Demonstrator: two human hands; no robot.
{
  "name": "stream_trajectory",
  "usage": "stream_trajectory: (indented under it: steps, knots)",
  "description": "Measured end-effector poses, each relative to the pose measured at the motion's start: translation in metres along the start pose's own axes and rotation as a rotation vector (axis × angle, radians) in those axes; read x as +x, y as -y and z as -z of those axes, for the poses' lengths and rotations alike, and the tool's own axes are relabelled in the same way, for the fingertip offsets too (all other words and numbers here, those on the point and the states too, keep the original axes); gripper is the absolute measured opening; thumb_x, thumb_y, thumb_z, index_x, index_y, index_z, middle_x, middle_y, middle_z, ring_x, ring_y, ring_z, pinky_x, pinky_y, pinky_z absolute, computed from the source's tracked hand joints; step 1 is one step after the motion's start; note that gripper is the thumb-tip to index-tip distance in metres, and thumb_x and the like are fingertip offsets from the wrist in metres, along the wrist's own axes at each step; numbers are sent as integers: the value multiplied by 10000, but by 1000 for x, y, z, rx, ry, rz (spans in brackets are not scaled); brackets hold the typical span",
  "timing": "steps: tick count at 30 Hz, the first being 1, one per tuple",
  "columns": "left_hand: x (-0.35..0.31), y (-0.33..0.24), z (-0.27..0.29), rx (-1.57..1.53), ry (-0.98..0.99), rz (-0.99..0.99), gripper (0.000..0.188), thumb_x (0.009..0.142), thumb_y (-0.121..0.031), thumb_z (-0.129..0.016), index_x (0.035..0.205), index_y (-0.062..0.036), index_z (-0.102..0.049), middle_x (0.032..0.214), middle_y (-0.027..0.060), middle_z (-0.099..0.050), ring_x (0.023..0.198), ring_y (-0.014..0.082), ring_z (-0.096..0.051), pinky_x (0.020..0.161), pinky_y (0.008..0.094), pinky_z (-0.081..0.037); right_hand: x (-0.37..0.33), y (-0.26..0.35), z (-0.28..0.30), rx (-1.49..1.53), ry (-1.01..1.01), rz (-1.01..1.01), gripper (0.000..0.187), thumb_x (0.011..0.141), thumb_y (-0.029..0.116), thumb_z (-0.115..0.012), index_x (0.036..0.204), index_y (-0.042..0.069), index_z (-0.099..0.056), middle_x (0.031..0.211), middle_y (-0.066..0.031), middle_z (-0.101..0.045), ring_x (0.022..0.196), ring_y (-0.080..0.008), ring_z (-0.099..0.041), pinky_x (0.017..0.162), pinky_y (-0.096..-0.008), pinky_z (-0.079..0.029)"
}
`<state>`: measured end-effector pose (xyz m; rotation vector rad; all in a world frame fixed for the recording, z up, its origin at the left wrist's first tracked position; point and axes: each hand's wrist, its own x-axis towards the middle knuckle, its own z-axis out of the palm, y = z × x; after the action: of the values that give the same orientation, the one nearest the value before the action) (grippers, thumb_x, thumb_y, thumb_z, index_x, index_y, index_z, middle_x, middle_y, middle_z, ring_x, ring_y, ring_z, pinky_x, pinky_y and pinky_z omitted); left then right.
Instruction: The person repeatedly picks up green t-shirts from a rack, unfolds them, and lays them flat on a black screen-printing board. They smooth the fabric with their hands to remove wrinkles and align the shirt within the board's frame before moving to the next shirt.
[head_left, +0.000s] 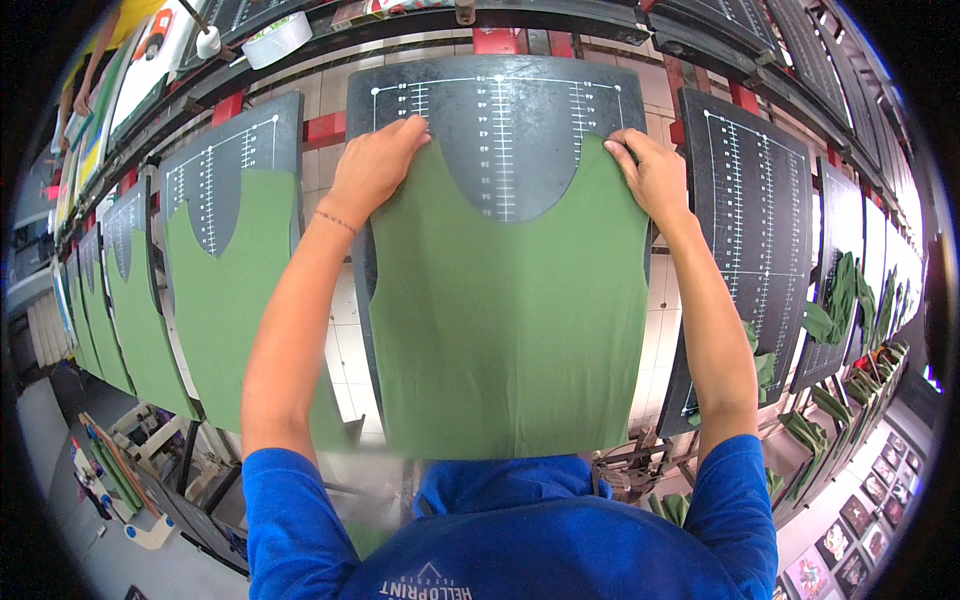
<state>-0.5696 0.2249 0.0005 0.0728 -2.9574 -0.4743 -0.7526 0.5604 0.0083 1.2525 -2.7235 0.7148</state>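
Lying on dark boards at the far left, other cut green panels (230, 300) are keeping to their own places, the nearest reaching close to the person's forearm; a stray elbow could be dragging its edge askew. Next, the left hand (374, 165) is pinching one shoulder tip of the green fabric panel (510, 320), fingers closed. That panel is covering most of the middle board (520, 130), its scooped neckline sitting over the white ruler marks. If one side is being pulled harder, the neckline could be skewing off the centre scale, and thin cloth could be stretching or creasing. Its lower edge is lying near the blue shirt (520, 545), so leaning in could be shifting it. The right hand (658, 178) is gripping the opposite tip, thumb against fingers. Farther right, loose green cloth (765, 375) is hanging beside the forearm, where it could be snagging.
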Motion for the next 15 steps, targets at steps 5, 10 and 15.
stream_trajectory:
  steps: [5, 10, 15]
  knots:
    - [1, 2, -2, -16, -12, -8, 167, 1013, -273, -506, 1012, -109, -473, 899, 124, -650, 785, 407, -634, 636, 515, -489, 0, -1, -4, -15, -29, 9, 195, 956, 324, -624, 955, 137, -680, 890, -50, -715, 790, -293, -692, 663, -389, -534]
    - [1, 2, -3, -1, 1, -4, 156, 1010, -266, -506, 1017, -113, -479, 904, 122, -652, 793, 404, -639, 650, 513, -496, 0, -1, -7, -38, -50, 19, 201, 949, 334, -632, 956, 137, -674, 876, -46, -709, 779, -284, -691, 654, -385, -531]
    - [0, 2, -4, 6, -1, -7, 155, 1005, -267, -499, 1035, -116, -486, 922, 120, -653, 808, 402, -646, 665, 514, -504, 1, -2, -10, -42, -80, 35, 210, 942, 342, -640, 940, 133, -661, 846, -44, -694, 761, -276, -686, 645, -386, -527]
